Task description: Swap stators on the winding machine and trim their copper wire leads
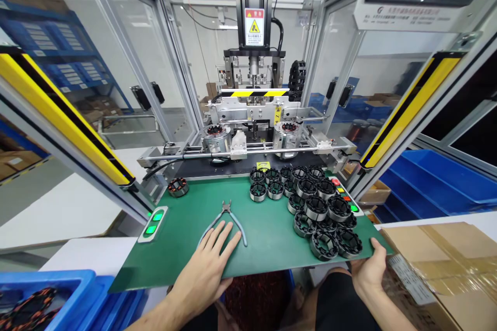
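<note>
My left hand (pixel 212 256) lies with fingers stretched out over the front of the green work surface (pixel 155 264), its fingertips by the blue handles of a pair of cutting pliers (pixel 243 234). The pliers' jaws point away from me, and one handle is partly covered by my fingers. At the front right edge, my right hand (pixel 368 271) has its thumb over the board and its other fingers mostly hidden beneath, gripping the edge. Close to it stands a stacked group of black-lined metal stator rings (pixel 324 244). A single stator with copper windings (pixel 178 187) sits at the far left.
A winding machine (pixel 254 98) rises behind the board, with wound stators (pixel 289 126) on its holders. Green-lit buttons (pixel 151 229) flank the left side. Yellow posts (pixel 411 108) stand either side. Blue bins (pixel 73 276) are at lower left, a cardboard box (pixel 438 243) at right.
</note>
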### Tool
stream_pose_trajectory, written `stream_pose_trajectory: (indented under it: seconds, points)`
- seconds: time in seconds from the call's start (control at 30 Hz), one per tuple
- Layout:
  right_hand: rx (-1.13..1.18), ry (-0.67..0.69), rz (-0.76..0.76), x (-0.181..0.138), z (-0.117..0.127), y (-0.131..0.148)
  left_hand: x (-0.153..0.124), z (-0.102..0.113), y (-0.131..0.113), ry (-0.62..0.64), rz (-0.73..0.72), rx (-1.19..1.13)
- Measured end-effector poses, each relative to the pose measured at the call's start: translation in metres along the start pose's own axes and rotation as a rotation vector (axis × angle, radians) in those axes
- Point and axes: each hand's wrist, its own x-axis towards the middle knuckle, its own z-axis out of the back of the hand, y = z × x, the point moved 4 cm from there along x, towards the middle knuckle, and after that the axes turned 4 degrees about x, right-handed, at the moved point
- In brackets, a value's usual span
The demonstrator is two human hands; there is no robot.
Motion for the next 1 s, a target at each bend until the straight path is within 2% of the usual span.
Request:
stream_pose_trajectory:
  seconds: [0.23,0.6,1.0]
  points:
    - [0.052,-0.009,-0.006,-0.001,0.0,0.0,0.001,0.001,-0.001,0.018,0.01,0.007]
    - [0.006,0.02,0.013,0.006,0.004,-0.003,0.0,0.001,-0.001,0.014,0.004,0.01]
    - [0.021,-0.03,-0.013,-0.007,-0.003,0.003,0.001,0.001,-0.001,0.034,0.007,0.014]
